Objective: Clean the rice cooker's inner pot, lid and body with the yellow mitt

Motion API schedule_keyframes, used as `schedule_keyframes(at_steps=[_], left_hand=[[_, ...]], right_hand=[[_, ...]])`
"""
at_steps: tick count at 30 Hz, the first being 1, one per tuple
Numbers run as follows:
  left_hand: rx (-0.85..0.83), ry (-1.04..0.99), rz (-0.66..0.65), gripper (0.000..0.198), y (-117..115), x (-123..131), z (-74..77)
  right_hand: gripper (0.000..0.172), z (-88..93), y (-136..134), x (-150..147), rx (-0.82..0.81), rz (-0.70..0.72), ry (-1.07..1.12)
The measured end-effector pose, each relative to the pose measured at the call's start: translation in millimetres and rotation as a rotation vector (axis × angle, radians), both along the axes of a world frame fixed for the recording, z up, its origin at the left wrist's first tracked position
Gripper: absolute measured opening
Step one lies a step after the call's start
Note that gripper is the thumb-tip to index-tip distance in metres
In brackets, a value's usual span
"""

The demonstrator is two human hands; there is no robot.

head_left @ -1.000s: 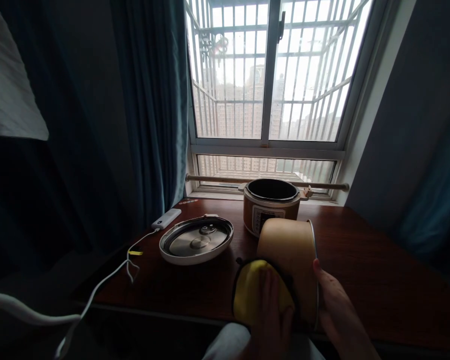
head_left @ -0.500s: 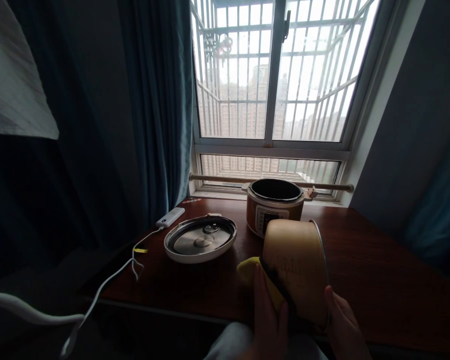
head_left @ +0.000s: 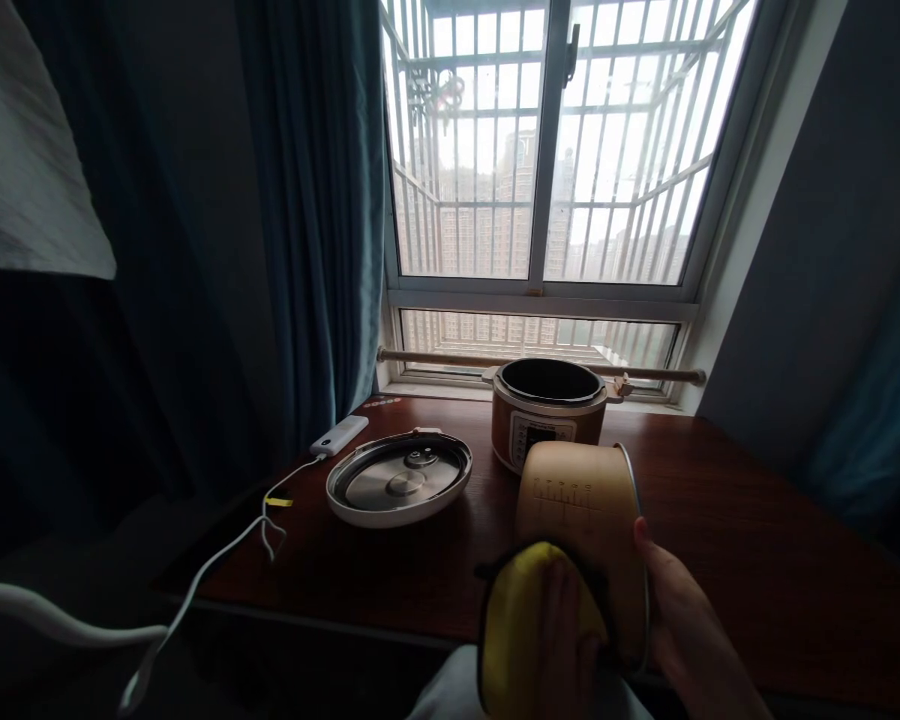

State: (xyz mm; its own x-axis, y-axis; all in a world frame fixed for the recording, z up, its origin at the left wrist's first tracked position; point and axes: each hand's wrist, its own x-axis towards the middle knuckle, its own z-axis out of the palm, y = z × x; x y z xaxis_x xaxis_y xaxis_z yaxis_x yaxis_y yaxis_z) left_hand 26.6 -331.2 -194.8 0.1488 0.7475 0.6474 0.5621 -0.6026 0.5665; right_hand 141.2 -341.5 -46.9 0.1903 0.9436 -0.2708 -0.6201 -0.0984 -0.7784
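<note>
My right hand (head_left: 679, 600) grips the rim of a gold-coloured inner pot (head_left: 581, 480), which is tipped on its side above the front of the table. Measuring marks show on the pot's wall. My left hand (head_left: 562, 625) presses a yellow cleaning cloth (head_left: 511, 615) with a dark edge against the pot's near side. Its fingers lie over the cloth, and the fingertips are dim. Behind the pot stands the electric pressure cooker body (head_left: 504, 420), open at the top. The cooker lid (head_left: 397, 485) rests upside down to its left.
A white power bank (head_left: 340, 436) with a white cable (head_left: 229, 545) lies at the table's left edge. A blue curtain (head_left: 315, 200) hangs beside the barred window (head_left: 465, 150). A rail (head_left: 450, 357) runs behind the brown table (head_left: 727, 520).
My left hand has swung the cloth round so its yellow face shows more broadly, lower on the pot. The pot has turned, bringing its marks higher, and my right hand has shifted up slightly.
</note>
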Motion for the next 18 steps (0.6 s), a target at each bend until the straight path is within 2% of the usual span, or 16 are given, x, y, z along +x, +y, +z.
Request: schedule_keyframes(at_steps=[2, 4, 7, 9, 13, 15, 18], left_hand=[[-0.021, -0.179, 0.071, 0.061, 4, -8, 18.1], [-0.109, -0.366, 0.087, 0.062, 9, -16, 35.1], [-0.286, -0.515, -0.011, 0.056, 14, -18, 46.8], [-0.334, -0.553, -0.035, 0.054, 15, -15, 44.2], [-0.289, -0.556, 0.064, 0.055, 13, -8, 30.1], [-0.221, -0.447, 0.054, 0.058, 11, -9, 24.6], [-0.022, -0.166, 0.057, 0.065, 11, -11, 18.9]], right_hand=[[0.055, 6.8, 5, 5, 0.006, 0.044, 0.005], [0.054, 8.7, 10, 10, 0.012, 0.043, -0.034], [0.055, -2.4, 9, 16, 0.042, 0.007, -0.108], [0.054, -17.3, 3, 18, 0.063, -0.023, -0.13], [0.048, -44.5, -15, 14, 0.024, -0.166, -0.172], [0.045, -48.4, -20, 10, 0.016, -0.203, -0.166], [0.044, -42.1, -20, 2, 0.053, -0.177, -0.105]])
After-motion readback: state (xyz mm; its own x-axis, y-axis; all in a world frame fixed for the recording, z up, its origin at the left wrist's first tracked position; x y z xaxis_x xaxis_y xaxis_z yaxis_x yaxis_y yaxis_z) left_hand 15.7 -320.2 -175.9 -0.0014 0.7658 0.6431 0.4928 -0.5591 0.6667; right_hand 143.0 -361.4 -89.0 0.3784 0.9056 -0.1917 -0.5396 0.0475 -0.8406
